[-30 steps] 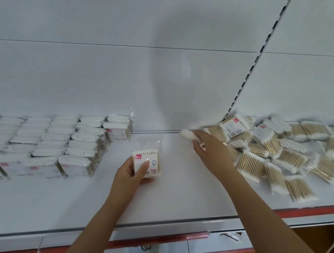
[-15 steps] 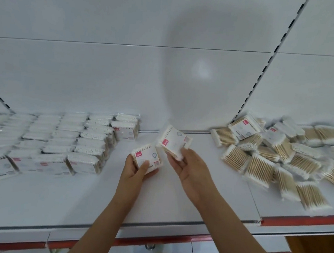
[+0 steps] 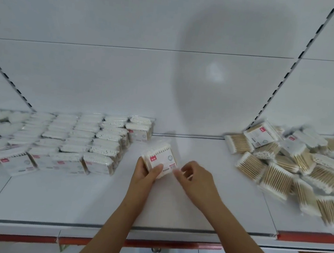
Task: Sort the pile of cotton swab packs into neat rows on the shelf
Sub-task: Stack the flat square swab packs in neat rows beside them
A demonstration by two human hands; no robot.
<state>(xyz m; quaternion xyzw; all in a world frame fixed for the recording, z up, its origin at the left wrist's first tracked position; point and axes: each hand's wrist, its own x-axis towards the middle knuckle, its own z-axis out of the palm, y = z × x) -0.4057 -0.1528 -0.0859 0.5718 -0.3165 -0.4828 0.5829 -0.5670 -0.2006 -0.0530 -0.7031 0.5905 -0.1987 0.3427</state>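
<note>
While left hand [image 3: 147, 170] grips stacked swab packs [image 3: 160, 159] at frame centre, right hand [image 3: 195, 177] hangs beside, fingers loosely curled, holding nothing. We judge packs light, slippery film; pinch edges.

Rows [image 3: 74, 144] left, pile [image 3: 292, 169] right, on shelf [image 3: 205, 207]

— What sort of place is this?
— A shop, by the look of it. White metal shelf [image 3: 175, 198] with a red front strip [image 3: 304, 237], and slotted uprights [image 3: 275, 92] in the back panel [image 3: 105, 79].
— Anything else?
— Many identical swab packs: rows [image 3: 79, 138] on the left, a pile [image 3: 293, 165] on the right, like stock
</note>
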